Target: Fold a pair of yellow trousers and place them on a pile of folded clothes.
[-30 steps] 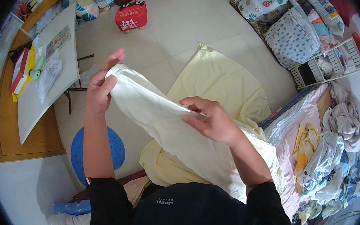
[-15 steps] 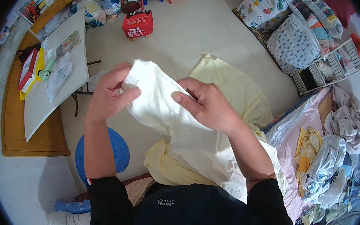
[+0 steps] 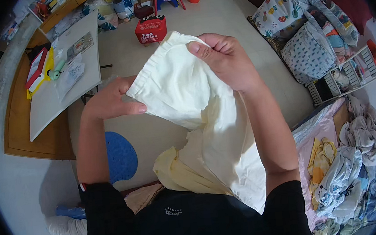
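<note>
L hand point(image 3: 115, 99): half open at the left edge of the cloth point(image 3: 177, 73), thumb apart from the fingers, fingertips out of sight behind it, so can't tell if it's rly gripping
R hand point(image 3: 230, 60): closed on the top edge, thumb in front, fingers behind
cloth: cream, gathered hem on the upper left, up btwn both hands, rest hangs down to the black shirt point(image 3: 197, 219)
yellow fabric point(image 3: 186, 176): right beside the hanging part, lower down
blue disc point(image 3: 122, 155): partly behind the L forearm
table point(image 3: 46, 112): white, off left, w/ red box point(image 3: 36, 72), green roll point(image 3: 53, 74) n plastic bag point(image 3: 70, 78)
red stool point(image 3: 151, 31): past the hands
clothes pile point(image 3: 340, 167): off right, w/ pink sheet point(image 3: 309, 154) next to it
print bags point(image 3: 306, 51): far right, near a white rack point(image 3: 332, 84)
</note>
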Action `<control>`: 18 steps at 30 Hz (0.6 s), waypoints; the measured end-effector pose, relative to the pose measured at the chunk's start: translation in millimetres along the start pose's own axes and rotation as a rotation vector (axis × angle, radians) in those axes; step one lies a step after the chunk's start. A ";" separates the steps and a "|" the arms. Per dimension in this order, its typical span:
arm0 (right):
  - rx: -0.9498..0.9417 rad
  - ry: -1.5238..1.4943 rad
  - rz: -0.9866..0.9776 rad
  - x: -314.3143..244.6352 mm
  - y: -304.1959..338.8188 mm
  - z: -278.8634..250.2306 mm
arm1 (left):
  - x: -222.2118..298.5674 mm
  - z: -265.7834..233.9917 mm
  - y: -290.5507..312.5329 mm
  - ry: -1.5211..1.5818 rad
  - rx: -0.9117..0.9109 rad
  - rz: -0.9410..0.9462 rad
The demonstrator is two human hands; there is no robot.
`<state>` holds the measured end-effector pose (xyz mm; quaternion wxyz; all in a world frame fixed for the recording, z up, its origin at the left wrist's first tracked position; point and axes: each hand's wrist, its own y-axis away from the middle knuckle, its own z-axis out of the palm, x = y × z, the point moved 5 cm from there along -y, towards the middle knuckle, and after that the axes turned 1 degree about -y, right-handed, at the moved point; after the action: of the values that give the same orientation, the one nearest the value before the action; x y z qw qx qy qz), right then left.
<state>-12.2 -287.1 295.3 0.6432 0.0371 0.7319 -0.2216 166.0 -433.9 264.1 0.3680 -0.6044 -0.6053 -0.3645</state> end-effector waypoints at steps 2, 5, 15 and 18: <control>0.003 0.052 -0.023 0.0 0.4 -6.9 | -0.3 -2.4 13.9 -0.059 0.046 0.035; 0.023 0.194 0.038 -3.9 4.4 -8.6 | -8.9 -18.1 36.2 0.269 0.233 -0.108; 0.087 0.203 0.105 11.8 -13.1 -8.1 | 12.3 -20.1 14.9 0.070 0.329 -0.027; 0.047 0.160 0.068 5.9 -17.0 3.7 | 5.2 -18.1 15.5 0.080 0.357 -0.032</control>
<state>-15.6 -305.2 294.0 0.5888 0.0944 0.7740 -0.2130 181.6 -447.5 277.1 0.4874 -0.5049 -0.6547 -0.2808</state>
